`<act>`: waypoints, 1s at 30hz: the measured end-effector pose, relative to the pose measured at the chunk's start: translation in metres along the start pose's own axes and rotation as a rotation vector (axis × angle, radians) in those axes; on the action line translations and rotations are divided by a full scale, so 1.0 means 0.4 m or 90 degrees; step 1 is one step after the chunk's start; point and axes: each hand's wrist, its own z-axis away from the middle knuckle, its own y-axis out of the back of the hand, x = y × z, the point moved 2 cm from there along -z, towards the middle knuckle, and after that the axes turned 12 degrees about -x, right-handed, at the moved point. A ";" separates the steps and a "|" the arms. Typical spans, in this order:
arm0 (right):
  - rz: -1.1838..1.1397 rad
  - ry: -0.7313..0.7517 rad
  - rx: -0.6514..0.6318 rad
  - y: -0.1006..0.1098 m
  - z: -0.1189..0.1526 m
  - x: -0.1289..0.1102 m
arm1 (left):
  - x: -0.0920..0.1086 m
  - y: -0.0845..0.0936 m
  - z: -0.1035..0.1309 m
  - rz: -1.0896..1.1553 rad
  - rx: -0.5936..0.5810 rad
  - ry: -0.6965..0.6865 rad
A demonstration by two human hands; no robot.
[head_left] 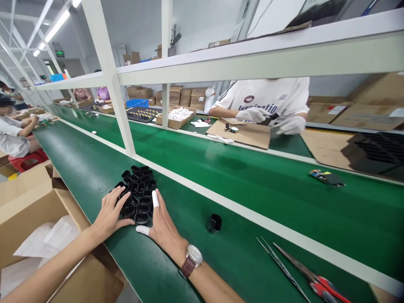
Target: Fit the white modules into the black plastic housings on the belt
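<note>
A cluster of black oval plastic cups (142,198) stands on the green table, their hollow insides facing up. My left hand (110,212) rests against the near left side of the cluster, fingers spread over the outer cups. On the other side, my right hand (162,223) touches the cups with its thumb and index finger apart. White finger cots cover those two right fingertips, and a watch (193,257) sits on that wrist. One more black cup (215,223) stands alone to the right of the hands.
Metal tweezers (280,265) and red-handled pliers (315,280) lie at the lower right. An open cardboard box (28,219) stands left of the table edge. Across the green belt (252,181), a person in white gloves works at a cardboard sheet (246,132). A circuit board (326,177) lies on the belt.
</note>
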 end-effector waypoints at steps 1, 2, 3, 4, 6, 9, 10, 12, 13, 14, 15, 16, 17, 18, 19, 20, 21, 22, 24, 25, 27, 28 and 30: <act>-0.005 -0.007 0.001 0.004 0.004 0.002 | -0.005 -0.001 -0.004 0.011 0.000 -0.003; -0.010 -0.015 0.000 0.008 0.008 0.005 | -0.012 0.003 -0.012 0.024 0.001 -0.008; -0.014 -0.023 0.000 0.011 0.009 0.008 | -0.020 0.009 -0.025 0.040 0.006 -0.010; -0.017 -0.028 -0.001 0.013 0.008 0.011 | -0.032 0.018 -0.043 0.058 0.014 -0.002; -0.014 -0.025 -0.008 0.011 -0.002 0.015 | -0.069 0.036 -0.100 0.108 0.024 0.050; -0.005 -0.016 -0.019 0.002 -0.027 0.020 | -0.142 0.038 -0.224 0.223 -0.045 0.180; -0.003 -0.016 -0.022 -0.002 -0.034 0.022 | -0.166 0.030 -0.269 0.264 -0.086 0.216; -0.004 -0.020 -0.023 -0.006 -0.043 0.025 | -0.201 0.006 -0.352 0.317 -0.141 0.239; -0.005 -0.023 -0.023 -0.006 -0.045 0.026 | -0.211 -0.007 -0.388 0.338 -0.162 0.231; -0.007 -0.027 -0.024 -0.007 -0.046 0.028 | -0.218 -0.021 -0.418 0.357 -0.180 0.216; -0.010 -0.031 -0.026 -0.006 -0.046 0.029 | -0.219 -0.035 -0.442 0.381 -0.200 0.199; -0.013 -0.035 -0.028 -0.005 -0.046 0.030 | -0.218 -0.048 -0.460 0.405 -0.222 0.183; -0.017 -0.039 -0.031 -0.004 -0.046 0.031 | -0.214 -0.058 -0.473 0.429 -0.243 0.168; -0.020 -0.042 -0.034 -0.002 -0.046 0.030 | -0.209 -0.065 -0.482 0.452 -0.260 0.156; -0.024 -0.043 -0.037 0.000 -0.045 0.028 | -0.203 -0.068 -0.486 0.473 -0.272 0.147; -0.027 -0.046 -0.038 0.003 -0.044 0.026 | -0.199 -0.067 -0.487 0.493 -0.279 0.139; -0.031 -0.049 -0.039 0.006 -0.042 0.023 | -0.197 -0.061 -0.484 0.510 -0.277 0.134; -0.035 -0.052 -0.042 0.011 -0.039 0.020 | -0.197 -0.051 -0.478 0.525 -0.267 0.132; -0.050 -0.053 -0.051 0.022 -0.030 0.017 | -0.204 -0.022 -0.449 0.546 -0.223 0.144; -0.061 -0.054 -0.057 0.029 -0.025 0.017 | -0.210 -0.006 -0.426 0.553 -0.193 0.160; -0.089 -0.056 -0.069 0.041 -0.018 0.022 | -0.221 0.024 -0.360 0.561 -0.128 0.211; -0.103 -0.060 -0.073 0.046 -0.016 0.026 | -0.222 0.034 -0.319 0.564 -0.096 0.244; -0.127 -0.070 -0.085 0.051 -0.018 0.033 | -0.215 0.039 -0.233 0.574 -0.041 0.315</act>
